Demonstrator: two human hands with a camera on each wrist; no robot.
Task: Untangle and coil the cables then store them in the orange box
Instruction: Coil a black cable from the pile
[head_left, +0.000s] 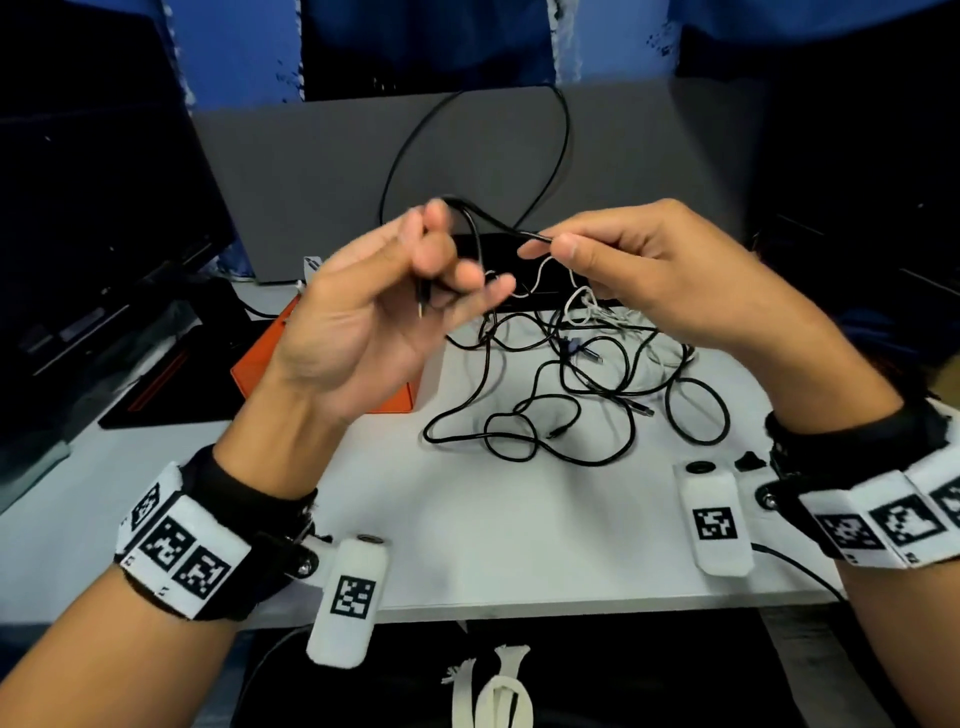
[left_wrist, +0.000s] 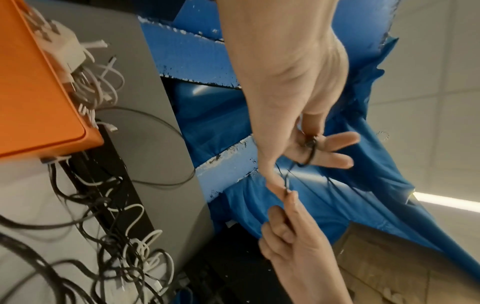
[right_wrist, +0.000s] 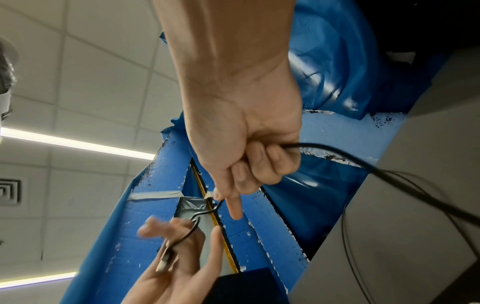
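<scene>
From the head view, my left hand is blurred and covers most of the orange box, so I see only its near-left corner on the table. Both hands are raised above the table, palms facing each other. My left fingers curl around a black cable, its plug end hanging by the palm; my right hand pinches the same cable between thumb and forefinger. The other black and white cables lie tangled on the table beyond.

On the left wrist view, the cable loops around my left fingers, too thin and smeared to follow further. The box sits at the top left edge, cut off.

On the right wrist view, my right fingers are clenched on the cable, which trails off right, out of frame.
</scene>
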